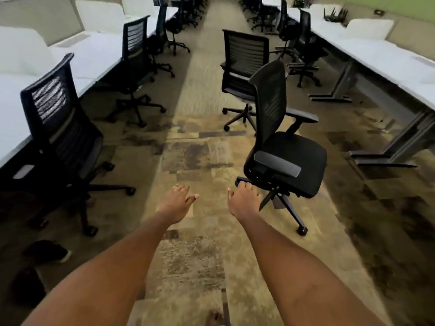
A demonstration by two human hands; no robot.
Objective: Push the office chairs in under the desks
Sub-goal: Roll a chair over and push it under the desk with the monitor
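I see both arms reach out over the carpet (188, 149); my left hand (175, 201) is spread flat and touches nothing; my right hand (243, 200) is spread too, with its fingers (244, 185) right at the base of the near chair (280, 147), though I cannot tell if they touch it; that chair stands out in the aisle, facing the right desk (376, 55) but well apart from it; a second chair (243, 67) stands loose behind it; the chairs on the left (61, 123) sit close against the left desk (94, 57).
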